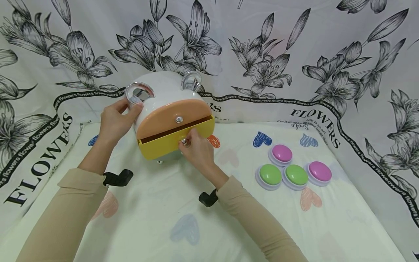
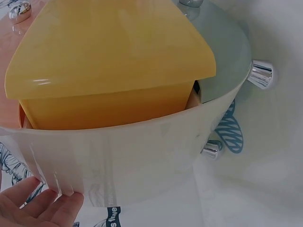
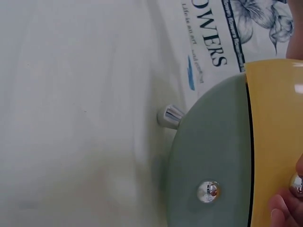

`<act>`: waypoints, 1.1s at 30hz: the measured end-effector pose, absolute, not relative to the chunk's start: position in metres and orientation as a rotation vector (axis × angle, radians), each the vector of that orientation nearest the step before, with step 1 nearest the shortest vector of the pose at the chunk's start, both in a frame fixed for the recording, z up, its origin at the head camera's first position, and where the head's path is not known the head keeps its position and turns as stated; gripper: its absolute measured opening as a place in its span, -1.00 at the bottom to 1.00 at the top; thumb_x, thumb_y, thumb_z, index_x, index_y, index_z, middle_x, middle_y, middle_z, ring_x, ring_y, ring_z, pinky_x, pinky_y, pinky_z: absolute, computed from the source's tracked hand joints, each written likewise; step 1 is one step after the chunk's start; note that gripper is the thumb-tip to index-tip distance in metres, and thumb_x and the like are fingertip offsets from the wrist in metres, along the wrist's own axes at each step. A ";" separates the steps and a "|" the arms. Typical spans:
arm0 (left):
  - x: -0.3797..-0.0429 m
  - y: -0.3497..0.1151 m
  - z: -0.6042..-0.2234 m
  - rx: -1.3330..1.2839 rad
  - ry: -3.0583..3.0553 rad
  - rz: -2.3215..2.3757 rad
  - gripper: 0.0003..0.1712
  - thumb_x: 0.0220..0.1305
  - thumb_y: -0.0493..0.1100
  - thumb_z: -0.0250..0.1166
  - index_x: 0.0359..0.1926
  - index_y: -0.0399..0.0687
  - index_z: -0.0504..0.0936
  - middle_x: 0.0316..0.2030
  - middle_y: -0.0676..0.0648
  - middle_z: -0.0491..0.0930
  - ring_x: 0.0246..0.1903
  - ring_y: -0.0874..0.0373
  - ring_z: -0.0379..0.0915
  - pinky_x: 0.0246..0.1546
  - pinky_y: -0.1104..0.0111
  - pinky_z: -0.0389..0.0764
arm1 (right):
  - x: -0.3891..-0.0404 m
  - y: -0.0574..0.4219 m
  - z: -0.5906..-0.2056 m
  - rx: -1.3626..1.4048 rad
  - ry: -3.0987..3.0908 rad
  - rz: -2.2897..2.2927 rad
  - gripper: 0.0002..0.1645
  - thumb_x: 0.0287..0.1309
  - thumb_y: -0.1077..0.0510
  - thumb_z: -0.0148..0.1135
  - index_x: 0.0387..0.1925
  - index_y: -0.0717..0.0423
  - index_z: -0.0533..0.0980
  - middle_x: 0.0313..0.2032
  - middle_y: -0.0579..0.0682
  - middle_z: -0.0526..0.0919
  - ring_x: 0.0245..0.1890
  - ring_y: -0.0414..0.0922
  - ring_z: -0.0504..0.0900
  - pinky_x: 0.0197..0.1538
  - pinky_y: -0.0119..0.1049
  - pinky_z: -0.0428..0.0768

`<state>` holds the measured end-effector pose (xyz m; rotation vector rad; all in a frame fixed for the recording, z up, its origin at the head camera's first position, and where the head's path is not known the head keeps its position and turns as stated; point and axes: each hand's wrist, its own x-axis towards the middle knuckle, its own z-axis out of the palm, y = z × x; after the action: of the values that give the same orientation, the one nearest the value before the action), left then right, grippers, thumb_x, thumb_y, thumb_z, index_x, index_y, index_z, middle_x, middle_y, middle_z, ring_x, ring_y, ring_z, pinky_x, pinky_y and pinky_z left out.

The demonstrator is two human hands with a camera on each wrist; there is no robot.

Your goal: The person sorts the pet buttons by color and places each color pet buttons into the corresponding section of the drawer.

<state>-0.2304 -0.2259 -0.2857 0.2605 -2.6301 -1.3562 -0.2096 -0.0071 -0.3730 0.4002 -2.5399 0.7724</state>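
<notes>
A rounded white storage box with silver ear-like parts stands at the back of the table. Its orange drawer is closed, while the yellow drawer below juts out partway. My right hand pinches the silver knob on the yellow drawer. At the box's left side, my left hand holds the shell near the silver ear, its fingertips against the white wall in the left wrist view. The green lower drawer shows its own knob in the right wrist view.
To the right sit several round push-button pieces, including a pink one and a green one, on white bases. A heart-print cloth covers the table. Flower-print fabric hangs behind. Short silver feet support the box.
</notes>
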 end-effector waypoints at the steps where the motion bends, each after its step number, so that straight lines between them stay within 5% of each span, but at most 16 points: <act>1: -0.230 -0.226 -0.286 0.261 -2.631 -1.356 -0.14 0.00 0.39 -0.01 0.28 0.13 0.11 0.26 -0.06 0.10 0.27 0.06 -0.09 0.10 0.06 0.24 | -0.209 -0.007 -0.373 0.404 -2.537 0.773 -0.72 -0.10 -0.04 0.19 -0.49 -0.02 0.30 -0.66 -0.23 0.45 -0.73 -0.32 0.34 -0.75 -0.51 0.20; 33: -0.232 -0.226 -0.286 0.295 -2.641 -1.338 -0.13 -0.03 0.43 -0.01 0.28 0.18 0.12 0.26 -0.03 0.11 0.27 0.05 -0.08 0.05 0.07 0.30 | -0.179 0.017 -0.375 0.490 -2.476 0.858 -0.72 -0.14 -0.01 0.22 -0.50 0.00 0.32 -0.65 -0.21 0.48 -0.71 -0.35 0.38 -0.73 -0.57 0.25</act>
<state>-0.2323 -0.2263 -0.2858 0.2947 -2.6406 -1.3384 -0.1793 0.0165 -0.3748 0.4899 -2.4762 0.8581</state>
